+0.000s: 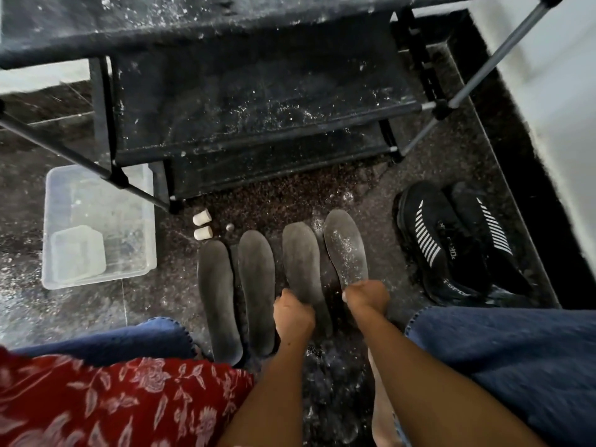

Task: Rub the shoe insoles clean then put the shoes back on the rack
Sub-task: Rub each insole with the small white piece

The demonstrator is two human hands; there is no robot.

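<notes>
Grey insoles laid out on the floor, two of them gripped — the shoes wait off the rack.

Head view: four grey insoles lie side by side on the speckled floor in front of the rack [245, 124], probably lined up so each can be rubbed in turn; the left hand [293, 312] is curled on the heel end of the third insole [304, 269] and the right hand [366, 296] on the heel end of the dusty fourth insole [346, 250], holds that look meant to lift or steady them. Black striped shoes [451, 243] sit together at the floor's right edge beside the wall — not yet on the rack. A clear plastic tub [96, 227] stands near the rack's left leg. Fingertips are hidden under the knuckles; any cloth cannot be made out, and the two small pale pieces [202, 225] are too small to identify.
</notes>
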